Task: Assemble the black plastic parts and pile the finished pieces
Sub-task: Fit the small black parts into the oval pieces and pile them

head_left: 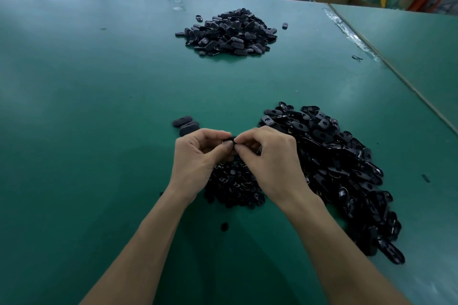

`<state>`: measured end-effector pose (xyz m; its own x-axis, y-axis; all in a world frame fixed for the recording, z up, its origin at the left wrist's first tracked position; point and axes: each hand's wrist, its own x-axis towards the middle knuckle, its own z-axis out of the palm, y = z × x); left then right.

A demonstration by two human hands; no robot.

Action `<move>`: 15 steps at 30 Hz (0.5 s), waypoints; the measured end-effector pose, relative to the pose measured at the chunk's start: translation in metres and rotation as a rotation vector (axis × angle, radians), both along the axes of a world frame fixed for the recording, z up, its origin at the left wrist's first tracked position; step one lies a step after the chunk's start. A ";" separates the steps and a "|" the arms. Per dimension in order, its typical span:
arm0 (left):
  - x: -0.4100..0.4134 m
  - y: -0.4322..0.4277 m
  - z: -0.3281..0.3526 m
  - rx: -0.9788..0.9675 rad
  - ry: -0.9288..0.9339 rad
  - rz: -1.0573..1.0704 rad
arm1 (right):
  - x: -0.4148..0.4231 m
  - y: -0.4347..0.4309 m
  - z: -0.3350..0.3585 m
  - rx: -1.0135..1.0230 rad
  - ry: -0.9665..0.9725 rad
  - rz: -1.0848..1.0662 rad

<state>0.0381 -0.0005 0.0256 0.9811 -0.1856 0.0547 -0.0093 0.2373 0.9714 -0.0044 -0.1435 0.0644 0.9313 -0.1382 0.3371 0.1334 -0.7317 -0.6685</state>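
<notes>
**Three heaps on the counter (99, 106), one black part (229, 141) in hand**

Head view, single frame. I log by size.

1. The green counter fills nearly all of my view. A second green surface (409, 44) butts against it at far right.
2. Near-right heap (347, 168): the biggest. Black oblong shells, loosely piled, running from just beside the right hand down toward the near right edge.
3. Far heap (229, 32): black oblong pieces at the centre far side, well apart from the hands. One stray piece (285, 25) lies just beside its right flank.
4. Small heap (233, 186): little dark round parts, lying under and between the two wrists. I cannot tell whether it touches the near-right heap.
5. Left hand (195, 156) and right hand (270, 156): they meet above the small heap, knuckles up. The fingers of both are curled, and thumb and fingertips on each side are clamped on the black part between them.
6. Three oblong pieces (186, 125): overlapping one another on the counter just beyond the left hand.
7. The black part: held clear of the counter and mostly hidden by the fingers. I cannot make out its shape.
8. One lone round part (224, 226): on the counter between the forearms.
</notes>
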 end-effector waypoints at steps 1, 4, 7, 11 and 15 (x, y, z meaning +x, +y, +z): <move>0.000 0.000 0.000 0.002 -0.002 0.003 | 0.000 0.001 0.000 0.006 0.021 -0.006; 0.000 0.000 0.001 0.006 -0.008 0.003 | 0.001 0.003 0.002 0.064 0.066 -0.011; -0.002 -0.002 0.003 0.024 -0.025 0.001 | 0.001 0.003 0.003 0.125 0.093 -0.021; -0.003 -0.002 0.005 0.045 -0.052 0.006 | 0.003 0.000 0.005 0.118 0.113 -0.041; -0.003 -0.001 0.005 0.074 -0.069 0.019 | 0.003 -0.002 0.005 0.111 0.122 -0.040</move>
<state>0.0351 -0.0015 0.0310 0.9788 -0.1734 0.1086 -0.0801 0.1639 0.9832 -0.0013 -0.1453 0.0699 0.9573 -0.2060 0.2030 0.0189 -0.6559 -0.7546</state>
